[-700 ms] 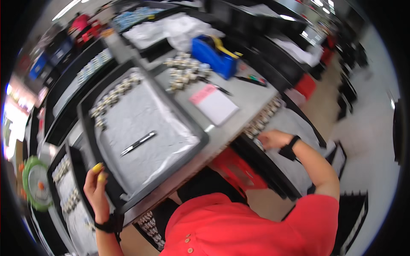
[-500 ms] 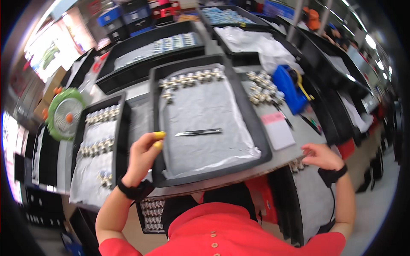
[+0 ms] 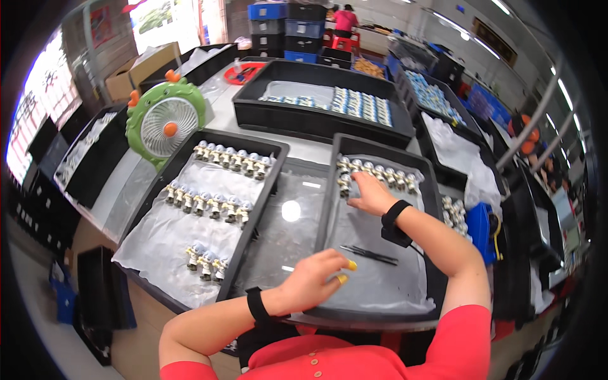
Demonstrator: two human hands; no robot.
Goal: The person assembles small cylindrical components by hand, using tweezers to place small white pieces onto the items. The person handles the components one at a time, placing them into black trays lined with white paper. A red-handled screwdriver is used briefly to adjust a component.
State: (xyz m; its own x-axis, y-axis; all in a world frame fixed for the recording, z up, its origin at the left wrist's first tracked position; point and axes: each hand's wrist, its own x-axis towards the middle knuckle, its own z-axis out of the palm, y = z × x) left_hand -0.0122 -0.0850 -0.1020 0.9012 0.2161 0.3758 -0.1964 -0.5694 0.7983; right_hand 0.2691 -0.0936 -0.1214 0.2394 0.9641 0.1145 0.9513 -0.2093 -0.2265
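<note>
My right hand [image 3: 372, 195] reaches over the right black tray [image 3: 437, 190], fingertips beside a small figurine [image 3: 344, 185] at the left end of its short second row. Thumb and forefinger are apart; whether they touch the figurine I cannot tell. Behind it runs a row of similar white-headed figurines [image 3: 389, 176]. My left hand [image 3: 311, 282] hovers by this tray's near left corner, open, nothing between its yellow-covered thumb and fingertip. A slim black craft knife [image 3: 369, 254] lies on the tray's white sheet between my hands.
Left stands another black tray [image 3: 253, 234] with figurines in rows on white lining. A green fan [image 3: 166, 123] is behind it. More figurines [image 3: 454, 215] and a blue container [image 3: 481, 231] lie right. Beyond is a large black tray [image 3: 285, 120] of blue-and-white pieces.
My view has swung left. The right hand has moved from beside the tray to the figurines inside it. The left hand has moved across the tray's near left edge.
</note>
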